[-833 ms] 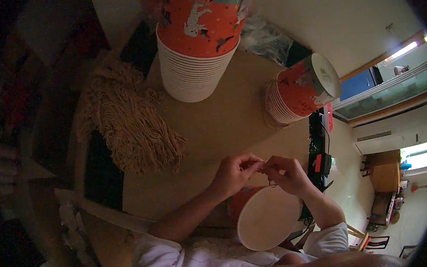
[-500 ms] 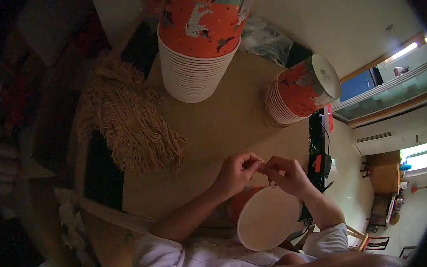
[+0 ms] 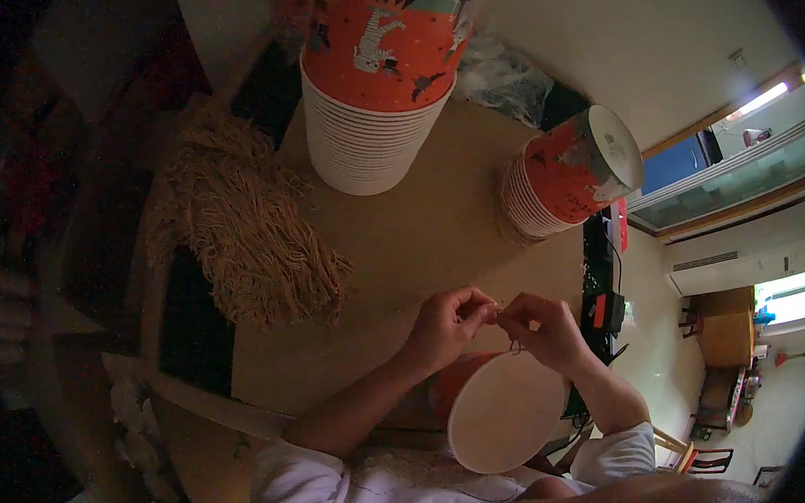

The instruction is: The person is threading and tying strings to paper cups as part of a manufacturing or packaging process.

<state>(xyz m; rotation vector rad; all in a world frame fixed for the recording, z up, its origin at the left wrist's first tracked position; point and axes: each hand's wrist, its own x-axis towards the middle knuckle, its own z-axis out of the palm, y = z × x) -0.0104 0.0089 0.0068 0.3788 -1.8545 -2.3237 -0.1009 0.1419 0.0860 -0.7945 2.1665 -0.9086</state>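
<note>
My left hand [image 3: 450, 332] and my right hand [image 3: 549, 333] meet fingertip to fingertip over the near edge of the table. Both are closed in a pinch on a thin piece of string, and a small dark loop of it [image 3: 516, 346] hangs below the right fingers. Just under my hands, close to my body, an orange paper bucket [image 3: 506, 413] leans with its round white face toward me. The string's ends are hidden by my fingers.
A thick bundle of tan strings [image 3: 254, 228] lies on the table's left. Behind stand a tall stack of orange-and-white paper buckets [image 3: 382, 68] and a shorter stack [image 3: 568, 168] to the right. A clear plastic bag [image 3: 503, 79] and a black-and-orange device [image 3: 607, 310] sit along the edges.
My fingertips have shifted very slightly at the string, still pinched together. The bucket and the stacks stand as before.
</note>
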